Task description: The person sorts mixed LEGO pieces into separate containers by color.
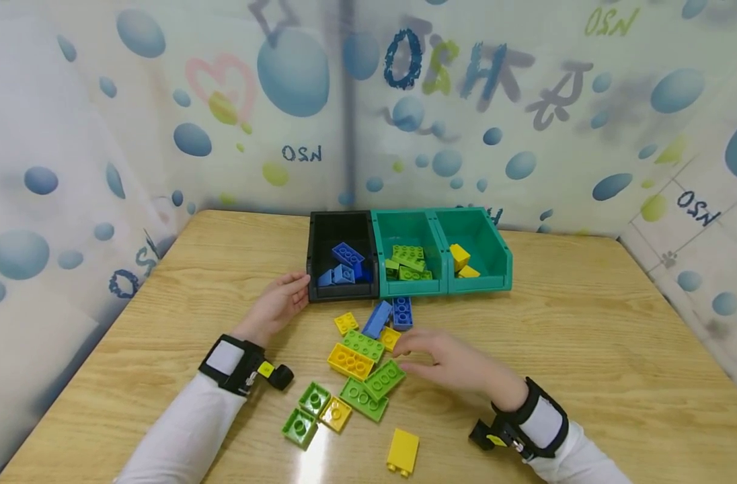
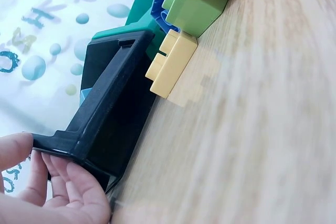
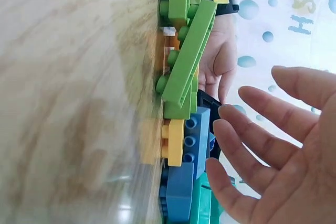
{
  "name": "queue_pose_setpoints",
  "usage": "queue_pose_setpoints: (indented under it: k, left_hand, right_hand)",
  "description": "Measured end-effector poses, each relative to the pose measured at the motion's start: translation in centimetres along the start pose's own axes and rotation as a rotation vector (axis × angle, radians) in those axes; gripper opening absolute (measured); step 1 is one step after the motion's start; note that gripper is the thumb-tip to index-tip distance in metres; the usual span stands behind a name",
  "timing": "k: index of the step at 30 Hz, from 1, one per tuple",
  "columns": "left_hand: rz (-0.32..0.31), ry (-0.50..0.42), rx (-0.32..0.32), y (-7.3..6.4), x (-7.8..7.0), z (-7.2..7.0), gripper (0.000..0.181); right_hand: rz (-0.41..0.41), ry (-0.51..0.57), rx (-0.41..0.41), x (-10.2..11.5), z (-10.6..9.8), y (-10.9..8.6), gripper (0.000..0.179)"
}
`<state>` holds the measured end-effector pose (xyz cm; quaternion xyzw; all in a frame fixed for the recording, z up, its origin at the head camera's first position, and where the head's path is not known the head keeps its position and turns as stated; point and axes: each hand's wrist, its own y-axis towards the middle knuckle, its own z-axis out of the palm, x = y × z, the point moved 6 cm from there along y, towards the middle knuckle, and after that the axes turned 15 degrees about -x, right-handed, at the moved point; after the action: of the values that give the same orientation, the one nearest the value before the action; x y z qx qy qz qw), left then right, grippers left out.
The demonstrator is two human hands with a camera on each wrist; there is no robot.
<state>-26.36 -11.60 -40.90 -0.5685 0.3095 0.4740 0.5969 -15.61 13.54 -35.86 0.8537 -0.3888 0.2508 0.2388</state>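
At the left side of the black bin, my left hand pinches its edge. In the left wrist view its thumb lies at the rim and its curled fingers sit under it, against the outer wall. My right hand hovers at the right of a loose brick pile, fingers spread and holding nothing. Closest to its fingertips are a yellow brick and a green brick. Two blue bricks, a slanted one and a studded one, lie before the bins. Blue bricks lie inside the black bin.
Two teal bins adjoin the black one: the middle bin holds green bricks and the right bin yellow ones. Green bricks and a yellow brick lie nearer, with another yellow brick toward the front. Behind stands a patterned curtain.
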Motion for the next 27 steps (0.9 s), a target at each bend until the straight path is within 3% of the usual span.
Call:
queue_pose_setpoints:
  k: [11,18,27]
  left_hand:
    - [0.01,-0.01,0.012,0.0,0.0,0.1,0.011]
    - [0.02,-0.005,0.022,-0.2,-0.2,0.1,0.013]
    - [0.005,0.017,0.001,-0.2,-0.1,0.0,0.016]
  right_hand:
    - [-0.207,-0.13,0.184,3.1,1.5,-1.5,0.037]
    - [-0.172,-0.197,0.301,4.4,2.3,-2.6,0.051]
    - [-0.218,-0.235,0.374,5.6,3.4,-3.4,0.045]
